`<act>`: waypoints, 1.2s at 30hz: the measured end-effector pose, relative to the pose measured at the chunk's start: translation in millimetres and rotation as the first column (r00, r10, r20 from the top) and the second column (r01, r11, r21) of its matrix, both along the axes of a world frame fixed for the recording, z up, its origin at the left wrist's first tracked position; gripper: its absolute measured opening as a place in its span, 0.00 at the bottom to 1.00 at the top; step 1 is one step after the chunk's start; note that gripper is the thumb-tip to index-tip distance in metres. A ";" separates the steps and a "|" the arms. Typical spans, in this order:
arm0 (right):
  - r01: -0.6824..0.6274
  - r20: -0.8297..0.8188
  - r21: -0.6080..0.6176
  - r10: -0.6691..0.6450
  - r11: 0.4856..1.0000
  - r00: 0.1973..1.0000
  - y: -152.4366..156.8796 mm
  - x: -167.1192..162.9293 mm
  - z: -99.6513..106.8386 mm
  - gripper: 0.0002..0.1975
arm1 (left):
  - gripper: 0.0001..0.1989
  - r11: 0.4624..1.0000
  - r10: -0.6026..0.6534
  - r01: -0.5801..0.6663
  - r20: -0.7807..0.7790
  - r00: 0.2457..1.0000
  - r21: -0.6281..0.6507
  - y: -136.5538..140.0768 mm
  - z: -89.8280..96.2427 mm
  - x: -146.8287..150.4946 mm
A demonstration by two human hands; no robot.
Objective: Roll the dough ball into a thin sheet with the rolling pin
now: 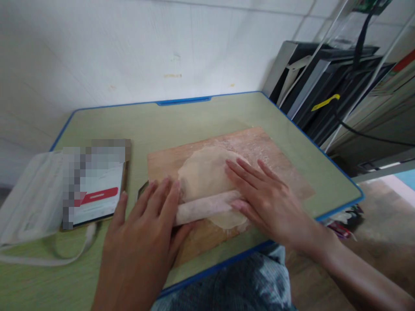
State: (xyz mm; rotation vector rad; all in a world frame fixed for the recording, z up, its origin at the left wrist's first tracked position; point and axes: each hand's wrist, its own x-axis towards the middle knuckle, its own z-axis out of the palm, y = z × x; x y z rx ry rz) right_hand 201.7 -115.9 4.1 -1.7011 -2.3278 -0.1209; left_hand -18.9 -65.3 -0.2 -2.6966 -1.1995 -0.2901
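A thin, roughly round sheet of dough (207,170) lies on a floured wooden board (165,162). Across its near part rests a pale, flour-dusted rolling pin (207,207); dough shows on both sides of it. My left hand (145,224) covers the pin's left end, fingers on the far side and thumb on the near side. My right hand (266,194) lies flat over the pin's right end, its fingers stretched and spread onto the dough. Both ends of the pin are hidden under my hands.
A phone (97,185) leans against a white box-like object (32,194) at left, with a white cable (87,242) beside it. The green table (129,121) has a blue rim and meets a white wall. Dark folders or panels (324,86) stand at right.
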 end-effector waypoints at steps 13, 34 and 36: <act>-0.113 0.089 0.211 0.096 0.971 0.991 -17.2 29.4 -7.4 0.11 | 0.19 0.952 -0.286 0.288 -0.040 0.958 0.100 7.4 18.9 -1.1; 0.070 0.011 0.252 -0.075 0.965 0.997 3.2 32.4 -18.1 0.30 | 0.40 0.697 -0.591 0.454 -0.086 0.802 -0.555 96.8 32.6 32.5; 0.067 0.019 0.265 -0.075 0.962 0.997 2.9 30.7 -15.7 0.30 | 0.43 0.691 -0.575 0.461 -0.036 0.818 -0.557 88.5 29.5 26.6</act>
